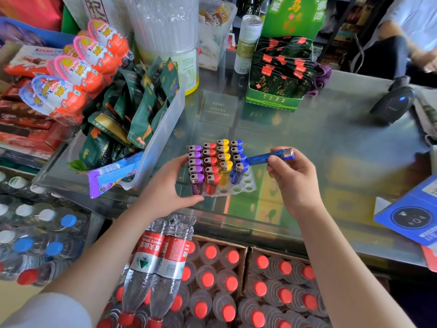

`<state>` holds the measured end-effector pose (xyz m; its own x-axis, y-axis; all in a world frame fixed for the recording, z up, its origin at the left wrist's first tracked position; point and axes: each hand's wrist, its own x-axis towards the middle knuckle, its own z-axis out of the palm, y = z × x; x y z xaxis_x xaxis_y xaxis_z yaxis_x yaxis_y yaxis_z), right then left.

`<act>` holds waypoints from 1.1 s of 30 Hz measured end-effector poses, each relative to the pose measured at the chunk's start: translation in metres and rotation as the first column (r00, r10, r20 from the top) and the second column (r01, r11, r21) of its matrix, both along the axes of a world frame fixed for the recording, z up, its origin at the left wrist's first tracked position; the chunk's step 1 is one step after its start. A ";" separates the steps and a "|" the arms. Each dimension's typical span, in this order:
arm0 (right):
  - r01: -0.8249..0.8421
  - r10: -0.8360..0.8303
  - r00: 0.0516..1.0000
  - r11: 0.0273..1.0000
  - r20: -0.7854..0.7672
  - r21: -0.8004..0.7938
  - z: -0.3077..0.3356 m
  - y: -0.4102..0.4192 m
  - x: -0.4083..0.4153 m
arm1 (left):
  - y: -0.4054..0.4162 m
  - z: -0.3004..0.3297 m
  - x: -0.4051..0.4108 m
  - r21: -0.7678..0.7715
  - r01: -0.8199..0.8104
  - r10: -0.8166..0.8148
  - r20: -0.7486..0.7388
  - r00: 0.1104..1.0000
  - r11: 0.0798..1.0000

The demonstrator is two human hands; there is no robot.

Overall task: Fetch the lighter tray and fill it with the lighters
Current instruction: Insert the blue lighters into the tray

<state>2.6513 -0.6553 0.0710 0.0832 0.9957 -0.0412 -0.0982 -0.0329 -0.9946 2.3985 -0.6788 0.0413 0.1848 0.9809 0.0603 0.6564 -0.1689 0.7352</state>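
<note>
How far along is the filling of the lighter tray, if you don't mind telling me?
Done: the lighter tray is on the glass counter, with purple, red, yellow and blue columns standing in it. In hand: the right hand holds a blue lighter sideways above the blue column while the left hand steadies the tray. Left: empty holes remain at the tray's near right.

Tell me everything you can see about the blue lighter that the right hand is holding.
The blue lighter has a translucent blue plastic body and a silver metal cap. It lies almost level in the air, pinched by the right hand, cap to the right, base pointing at the blue column in the lighter tray. It is not yet in a slot. The left hand grips the tray's near left corner.
</note>
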 end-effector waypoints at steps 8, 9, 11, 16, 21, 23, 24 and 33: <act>-0.118 0.085 0.941 0.990 0.327 0.083 -0.004 -0.028 -0.006 | 0.000 -0.002 0.000 0.004 -0.005 0.006 -0.022 1.000 1.000; -0.127 0.087 0.921 0.989 0.380 0.081 -0.005 -0.029 -0.007 | 0.000 -0.003 0.000 0.002 -0.007 0.007 -0.017 1.000 1.000; -0.152 0.104 0.894 0.985 0.435 0.077 -0.006 -0.032 -0.009 | 0.001 -0.004 -0.001 -0.006 -0.006 0.006 -0.009 1.000 1.000; -0.199 0.104 0.832 0.973 0.545 0.118 -0.001 -0.030 -0.020 | 0.001 -0.005 -0.001 0.003 -0.001 0.001 -0.007 1.000 1.000; -0.244 0.095 0.776 0.957 0.623 0.159 0.000 -0.030 -0.024 | 0.002 -0.006 -0.001 0.005 0.002 -0.002 -0.009 1.000 1.000; -0.269 0.084 0.749 0.945 0.657 0.186 0.001 -0.028 -0.025 | 0.002 -0.007 -0.002 0.008 0.004 -0.004 -0.006 1.000 1.000; -0.281 0.070 0.730 0.938 0.680 0.205 0.001 -0.027 -0.025 | 0.002 -0.007 -0.002 0.011 0.004 -0.004 -0.005 1.000 1.000; -0.406 0.082 0.579 0.891 0.811 0.201 0.011 -0.017 -0.022 | 0.003 -0.008 -0.003 0.007 0.005 -0.005 -0.009 1.000 1.000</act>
